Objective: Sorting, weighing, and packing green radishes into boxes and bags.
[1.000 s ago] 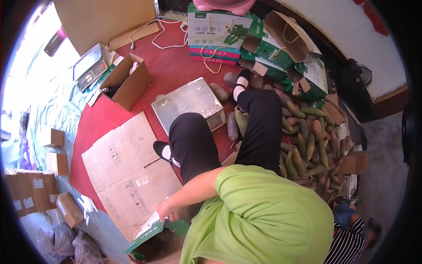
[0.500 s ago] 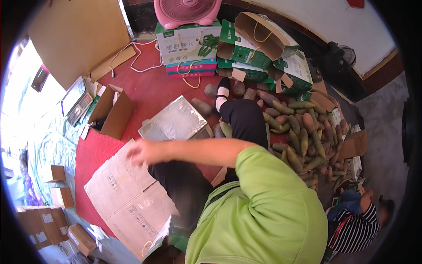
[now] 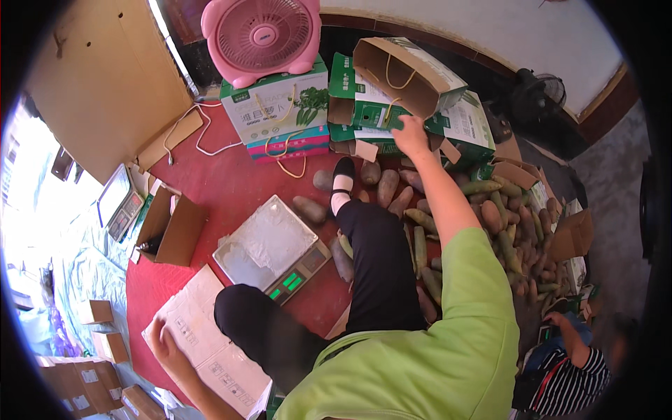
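My right hand (image 3: 411, 136) is stretched forward to the stacked produce cartons, its fingers closed at the edge of a green carton (image 3: 378, 116), near a yellow cord handle. Exactly what part they pinch is too small to see. Low on the left, my left hand (image 3: 165, 344) has its fingers extended along the left edge of a flattened cardboard sheet (image 3: 192, 308). Between my legs and the boxes on the left lies a digital scale (image 3: 266, 241), with a worn metal pan and a lit green display. An open-ended white-and-green carton (image 3: 437, 80) lies on its side atop the stack.
Green radishes and reddish tubers (image 3: 514, 231) are heaped to my right. A pink fan (image 3: 262, 36) tops a carton ahead. An open brown box (image 3: 178, 234) and a second scale (image 3: 120, 206) stand left. A person in a striped top (image 3: 570, 374) sits at lower right.
My right arm has swung from over the cardboard and scale to the cartons ahead. The left hand has come into view by the cardboard. The scale's lit display now shows.
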Demonstrator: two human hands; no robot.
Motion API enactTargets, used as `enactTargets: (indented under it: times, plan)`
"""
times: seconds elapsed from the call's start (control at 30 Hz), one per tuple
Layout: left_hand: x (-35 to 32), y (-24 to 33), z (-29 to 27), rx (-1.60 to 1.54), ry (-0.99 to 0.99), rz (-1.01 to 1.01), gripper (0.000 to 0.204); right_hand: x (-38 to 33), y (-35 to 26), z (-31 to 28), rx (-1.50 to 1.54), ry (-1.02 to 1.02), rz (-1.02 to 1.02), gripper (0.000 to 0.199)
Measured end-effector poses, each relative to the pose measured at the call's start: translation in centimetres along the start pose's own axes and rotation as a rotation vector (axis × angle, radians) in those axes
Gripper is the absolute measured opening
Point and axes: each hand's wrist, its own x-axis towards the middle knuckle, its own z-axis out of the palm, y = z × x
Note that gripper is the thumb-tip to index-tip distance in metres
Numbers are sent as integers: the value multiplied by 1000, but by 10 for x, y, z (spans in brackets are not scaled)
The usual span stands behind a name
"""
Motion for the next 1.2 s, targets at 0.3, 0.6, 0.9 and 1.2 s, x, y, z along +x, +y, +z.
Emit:
enactTargets:
  times: [0.3, 0.6, 0.9, 1.2]
  plan:
    - [18, 127, 165, 73, -439, 453, 35, 78, 59, -42, -296, 62, 267, 51]
    - [16, 105, 190, 347, -561, 447, 31, 132, 70, -40, -460, -67, 160, 52]
    - [15, 98, 183, 332, -555, 432, 30, 76, 82, -57, -326, 231, 43, 43]
    - [10, 91, 167, 221, -489, 445, 32, 11, 70, -186, -275, 576, -227, 28]
